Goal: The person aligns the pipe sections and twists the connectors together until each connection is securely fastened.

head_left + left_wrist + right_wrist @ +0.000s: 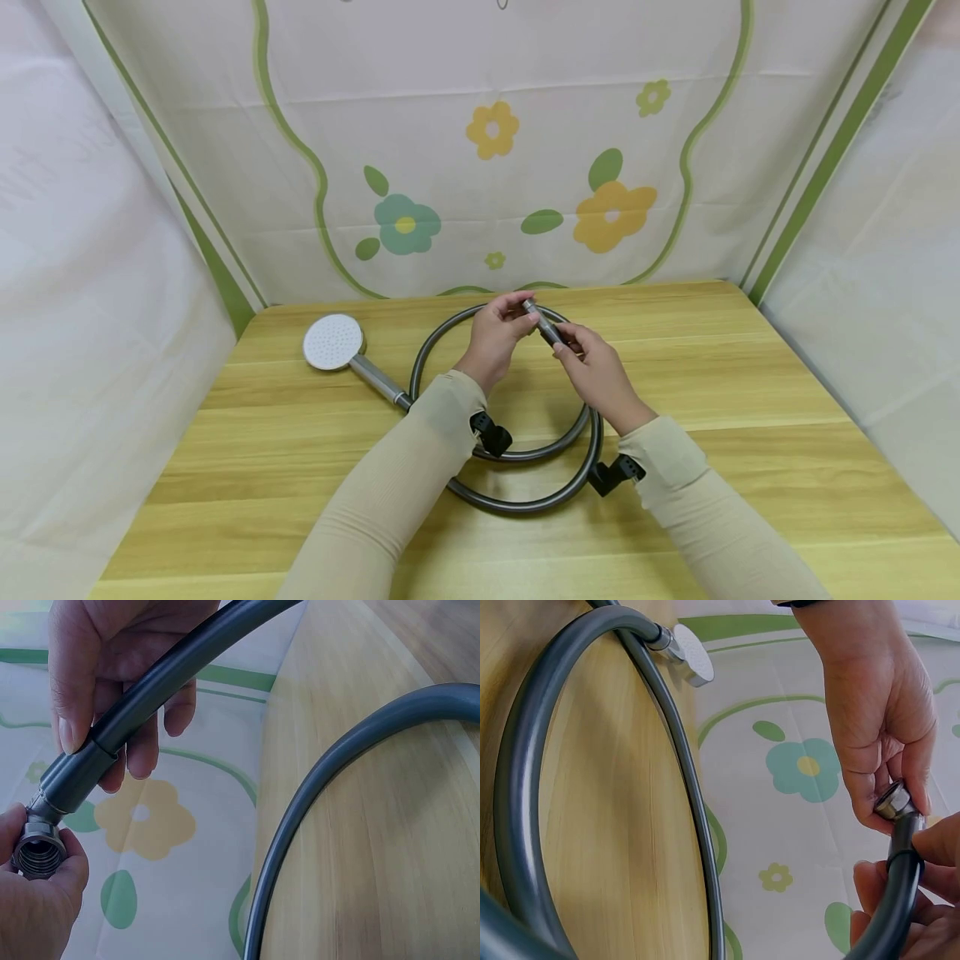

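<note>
A dark grey shower hose (525,506) lies looped on the table, its free end lifted in both hands near the far edge. My left hand (495,337) pinches the threaded metal nut (39,851) at that end between thumb and finger. Just behind the nut, my right hand (596,367) holds the smooth end sleeve (79,776), thumb on one side and fingers on the other. The nut tilts away from the hose line, and its open threaded mouth shows in the left wrist view. On the left lies a shower head (333,342) with a white face, joined to the hose's other end.
The wooden table (750,392) carries the hose coils beneath both forearms. A flower-printed cloth (480,183) hangs behind the table's far edge, and white cloth sides (885,242) stand left and right. Black camera mounts (491,435) sit at both wrists, above the coils.
</note>
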A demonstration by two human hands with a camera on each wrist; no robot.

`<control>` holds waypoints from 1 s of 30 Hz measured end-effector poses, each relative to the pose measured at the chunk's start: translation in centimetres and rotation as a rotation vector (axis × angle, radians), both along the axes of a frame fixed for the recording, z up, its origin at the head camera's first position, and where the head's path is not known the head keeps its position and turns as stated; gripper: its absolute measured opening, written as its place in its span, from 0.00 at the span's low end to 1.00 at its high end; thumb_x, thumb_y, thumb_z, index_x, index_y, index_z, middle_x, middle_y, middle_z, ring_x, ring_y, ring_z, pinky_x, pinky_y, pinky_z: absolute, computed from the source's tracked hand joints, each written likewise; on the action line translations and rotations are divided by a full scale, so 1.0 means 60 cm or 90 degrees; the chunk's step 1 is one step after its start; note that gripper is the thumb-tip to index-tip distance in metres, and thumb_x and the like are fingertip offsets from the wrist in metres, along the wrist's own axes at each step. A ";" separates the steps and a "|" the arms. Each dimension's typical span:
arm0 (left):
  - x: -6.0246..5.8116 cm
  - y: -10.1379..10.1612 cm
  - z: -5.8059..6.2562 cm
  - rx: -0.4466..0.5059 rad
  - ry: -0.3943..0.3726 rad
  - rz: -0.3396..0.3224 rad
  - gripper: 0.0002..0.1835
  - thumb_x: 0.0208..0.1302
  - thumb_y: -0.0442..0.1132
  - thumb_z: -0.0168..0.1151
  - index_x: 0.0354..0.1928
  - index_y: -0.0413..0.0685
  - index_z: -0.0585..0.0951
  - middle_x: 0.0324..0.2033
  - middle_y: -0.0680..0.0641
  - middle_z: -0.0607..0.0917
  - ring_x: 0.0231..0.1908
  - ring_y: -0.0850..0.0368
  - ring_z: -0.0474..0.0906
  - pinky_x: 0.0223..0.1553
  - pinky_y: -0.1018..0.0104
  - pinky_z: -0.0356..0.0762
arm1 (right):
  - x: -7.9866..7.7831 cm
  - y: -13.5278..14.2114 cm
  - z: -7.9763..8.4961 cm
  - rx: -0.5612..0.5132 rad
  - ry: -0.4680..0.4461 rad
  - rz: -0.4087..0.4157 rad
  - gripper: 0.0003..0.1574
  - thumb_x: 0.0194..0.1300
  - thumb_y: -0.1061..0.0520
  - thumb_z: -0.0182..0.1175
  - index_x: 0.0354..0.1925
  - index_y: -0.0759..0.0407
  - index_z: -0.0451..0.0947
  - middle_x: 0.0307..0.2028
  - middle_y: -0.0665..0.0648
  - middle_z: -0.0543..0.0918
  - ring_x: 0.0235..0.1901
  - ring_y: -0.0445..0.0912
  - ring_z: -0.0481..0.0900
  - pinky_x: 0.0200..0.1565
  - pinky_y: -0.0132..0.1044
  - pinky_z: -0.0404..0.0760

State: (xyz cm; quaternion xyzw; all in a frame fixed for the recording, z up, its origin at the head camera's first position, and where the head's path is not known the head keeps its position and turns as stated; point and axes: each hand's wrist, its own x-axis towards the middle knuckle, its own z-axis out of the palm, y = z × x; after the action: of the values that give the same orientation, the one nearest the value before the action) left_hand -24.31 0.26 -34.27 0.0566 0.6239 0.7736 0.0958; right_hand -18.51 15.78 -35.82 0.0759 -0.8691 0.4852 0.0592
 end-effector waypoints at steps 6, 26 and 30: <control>-0.001 0.000 -0.002 0.003 0.000 -0.005 0.20 0.65 0.29 0.61 0.59 0.44 0.78 0.54 0.45 0.79 0.48 0.55 0.77 0.48 0.65 0.78 | -0.002 0.004 0.000 -0.011 -0.023 0.009 0.24 0.76 0.55 0.49 0.64 0.66 0.68 0.46 0.64 0.80 0.46 0.55 0.80 0.45 0.48 0.78; 0.002 0.002 -0.001 0.008 0.006 -0.006 0.20 0.65 0.28 0.60 0.59 0.43 0.78 0.54 0.45 0.79 0.48 0.55 0.76 0.48 0.64 0.78 | -0.004 0.008 0.002 -0.034 -0.058 0.040 0.25 0.78 0.57 0.43 0.65 0.68 0.65 0.51 0.66 0.78 0.47 0.56 0.79 0.47 0.46 0.76; 0.002 0.001 0.000 0.006 0.007 -0.007 0.20 0.65 0.28 0.60 0.59 0.43 0.78 0.55 0.46 0.79 0.49 0.54 0.76 0.49 0.64 0.78 | -0.006 0.010 0.000 -0.040 -0.059 0.044 0.25 0.78 0.56 0.43 0.65 0.69 0.65 0.52 0.67 0.78 0.47 0.56 0.80 0.51 0.50 0.76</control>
State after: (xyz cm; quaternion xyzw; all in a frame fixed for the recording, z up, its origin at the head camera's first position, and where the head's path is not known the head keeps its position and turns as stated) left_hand -24.18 0.33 -34.29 0.0647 0.6205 0.7756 0.0963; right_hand -18.86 16.39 -35.84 0.0817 -0.8521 0.5169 0.0046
